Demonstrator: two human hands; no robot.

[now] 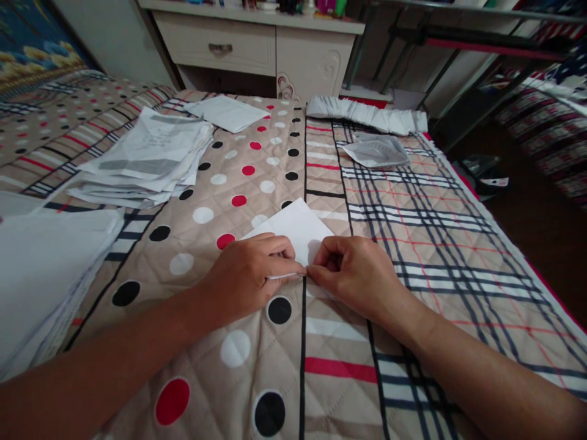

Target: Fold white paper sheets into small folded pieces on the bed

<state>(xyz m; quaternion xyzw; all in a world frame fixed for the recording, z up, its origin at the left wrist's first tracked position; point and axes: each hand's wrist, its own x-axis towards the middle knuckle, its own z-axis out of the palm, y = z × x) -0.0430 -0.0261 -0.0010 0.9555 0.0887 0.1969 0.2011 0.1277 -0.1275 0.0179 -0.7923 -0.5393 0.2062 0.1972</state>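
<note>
Pinching the near edge of the white paper [298, 223], I have the left hand [250, 269] with its fingers over a folded strip and its thumb beneath. The right hand [355, 266] is curled, thumb and forefinger pressed together on the same edge, their tips right beside the left fingertips. How much paper sits inside that right pinch I cannot tell from my view. The sheet lies on the patterned bedspread [279, 366], just past the hands, one corner pointing away from me and both sides partly covered by the fingers.

Outward from there, I see a thick stack of white sheets [46, 263] close by the left forearm, cut off by the edge of my view. Beyond it lies a looser pile of creased papers [147, 146] — the top one printed, with grey patches — and behind that a flat pale sheet [229, 114]. Across the spread, on the right half, a long pleated paper bundle [367, 115] rests near the far edge, with a greyish folded piece [378, 151] just on my side of it. A cream cabinet [220, 46] stands past the far edge — a metal handle on its drawer, small items on top.
</note>
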